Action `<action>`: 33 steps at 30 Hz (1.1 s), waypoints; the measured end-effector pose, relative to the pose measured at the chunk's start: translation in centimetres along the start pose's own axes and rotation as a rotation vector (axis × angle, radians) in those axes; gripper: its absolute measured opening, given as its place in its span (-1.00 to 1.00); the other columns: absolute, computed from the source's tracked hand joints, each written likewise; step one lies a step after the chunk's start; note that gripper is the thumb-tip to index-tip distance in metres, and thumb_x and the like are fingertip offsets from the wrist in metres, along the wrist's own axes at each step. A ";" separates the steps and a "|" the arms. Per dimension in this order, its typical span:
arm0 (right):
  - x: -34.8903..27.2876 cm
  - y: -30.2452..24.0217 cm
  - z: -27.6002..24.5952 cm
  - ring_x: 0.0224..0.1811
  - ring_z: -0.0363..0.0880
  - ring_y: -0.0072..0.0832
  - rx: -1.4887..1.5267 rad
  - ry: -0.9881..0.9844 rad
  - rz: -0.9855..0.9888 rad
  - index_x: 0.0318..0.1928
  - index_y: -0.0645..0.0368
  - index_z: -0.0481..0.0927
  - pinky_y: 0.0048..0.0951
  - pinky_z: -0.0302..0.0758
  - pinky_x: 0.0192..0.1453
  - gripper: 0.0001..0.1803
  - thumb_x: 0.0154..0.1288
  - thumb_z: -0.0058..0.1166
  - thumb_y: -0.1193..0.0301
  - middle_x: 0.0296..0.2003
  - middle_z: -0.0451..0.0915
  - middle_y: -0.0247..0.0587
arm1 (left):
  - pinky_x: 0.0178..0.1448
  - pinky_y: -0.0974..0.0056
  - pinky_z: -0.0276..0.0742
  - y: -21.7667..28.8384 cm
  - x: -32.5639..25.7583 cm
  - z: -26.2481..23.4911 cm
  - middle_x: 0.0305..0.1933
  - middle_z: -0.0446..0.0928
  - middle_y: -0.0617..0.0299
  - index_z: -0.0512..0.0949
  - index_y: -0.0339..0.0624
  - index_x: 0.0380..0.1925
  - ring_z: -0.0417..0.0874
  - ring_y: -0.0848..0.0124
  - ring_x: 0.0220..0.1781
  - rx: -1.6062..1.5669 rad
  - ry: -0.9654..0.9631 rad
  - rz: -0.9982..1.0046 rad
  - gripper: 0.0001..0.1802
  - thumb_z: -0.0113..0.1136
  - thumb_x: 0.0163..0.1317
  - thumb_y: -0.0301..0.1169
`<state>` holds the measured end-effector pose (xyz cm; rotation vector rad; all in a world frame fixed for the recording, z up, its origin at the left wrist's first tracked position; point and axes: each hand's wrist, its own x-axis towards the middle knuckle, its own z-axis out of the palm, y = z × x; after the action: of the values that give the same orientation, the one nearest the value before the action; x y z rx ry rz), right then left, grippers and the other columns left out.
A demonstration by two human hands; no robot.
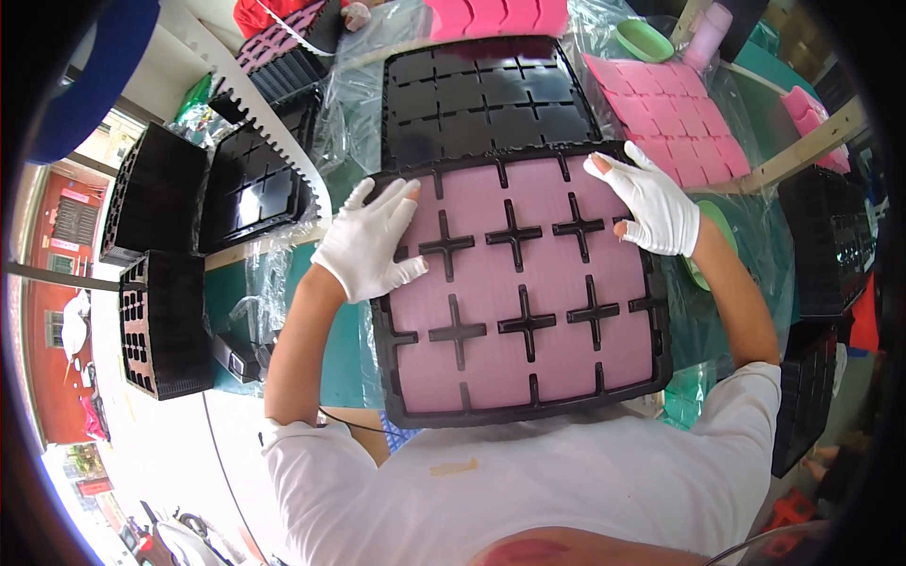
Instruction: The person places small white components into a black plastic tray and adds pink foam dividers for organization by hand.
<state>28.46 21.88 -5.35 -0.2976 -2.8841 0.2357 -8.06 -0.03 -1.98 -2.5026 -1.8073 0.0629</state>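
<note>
A black plastic tray (528,413) with cross-shaped dividers sits in front of my body, its near edge overlapping my white shirt. Pink pieces (489,272) fill the spaces between the crosses. My left hand (371,243), in a white glove with some bare fingertips, lies on the tray's far left corner, fingers spread and thumb over the pink. At the far right corner rests my right hand (653,203), gloved likewise, its fingers apart on the rim and pink surface. Neither hand wraps round anything visible. Just beyond, a second black tray (486,99) shows bare dark compartments.
Pink moulded sheets (678,123) lie at the far right beside a green oval dish (645,40). Stacked black trays stand left (165,325) and right (826,241). A white toothed strip (269,132) slants across the left. Clear plastic film covers parts of the green table (340,330).
</note>
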 end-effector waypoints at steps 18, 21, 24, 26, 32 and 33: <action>-10.8 -11.9 0.8 0.31 0.46 0.06 0.328 0.008 -0.049 0.54 0.21 -0.11 0.27 -0.05 0.51 0.21 0.22 -0.40 -0.52 0.20 0.53 0.14 | 0.51 -0.25 -0.02 9.1 -13.6 3.8 0.32 0.43 -0.22 0.05 -0.33 0.48 0.34 -0.27 0.41 -0.398 0.177 0.163 -0.01 -0.10 0.32 0.24; -11.8 -12.8 0.7 0.31 0.45 0.03 0.247 -0.044 -0.054 0.55 0.20 -0.12 0.30 -0.04 0.49 0.20 0.23 -0.38 -0.51 0.18 0.55 0.10 | 0.49 -0.20 0.05 11.4 -14.1 3.6 0.29 0.47 -0.17 0.12 -0.36 0.45 0.45 -0.13 0.36 -0.358 0.141 0.180 -0.05 -0.09 0.33 0.21; -12.2 -13.4 0.4 0.31 0.46 0.00 0.165 -0.102 -0.060 0.55 0.20 -0.12 0.32 -0.02 0.47 0.17 0.25 -0.37 -0.49 0.15 0.58 0.06 | 0.43 -0.20 0.18 12.0 -14.1 3.0 0.27 0.49 -0.15 0.22 -0.42 0.38 0.51 -0.07 0.32 -0.335 0.142 0.208 -0.10 -0.05 0.34 0.17; -13.0 -13.4 0.3 0.33 0.45 -0.02 0.220 -0.175 -0.099 0.55 0.20 -0.10 0.27 -0.01 0.49 0.16 0.27 -0.39 -0.48 0.17 0.57 0.07 | 0.41 -0.20 0.22 12.3 -14.5 2.8 0.24 0.51 -0.15 0.26 -0.44 0.34 0.53 -0.05 0.30 -0.327 0.141 0.229 -0.12 -0.03 0.34 0.16; -12.2 -11.9 -0.2 0.35 0.42 0.00 0.389 -0.045 -0.024 0.54 0.21 -0.08 0.18 0.01 0.52 0.15 0.28 -0.46 -0.48 0.23 0.52 0.09 | 0.32 -0.20 0.34 10.5 -12.1 1.6 0.21 0.49 -0.26 0.32 -0.51 0.25 0.55 -0.15 0.24 -0.341 0.283 0.278 -0.11 -0.04 0.33 0.20; -11.7 -11.5 -0.1 0.34 0.42 0.06 0.257 -0.055 -0.076 0.54 0.21 -0.09 0.21 0.02 0.51 0.14 0.28 -0.48 -0.48 0.22 0.51 0.12 | 0.39 -0.25 0.24 10.1 -11.3 1.8 0.24 0.47 -0.29 0.24 -0.47 0.33 0.48 -0.22 0.30 -0.337 0.191 0.235 -0.04 -0.14 0.33 0.28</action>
<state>37.52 8.26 -5.59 -0.1368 -2.8672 0.6021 -2.20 -13.86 -4.47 -2.8159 -1.5534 -0.4939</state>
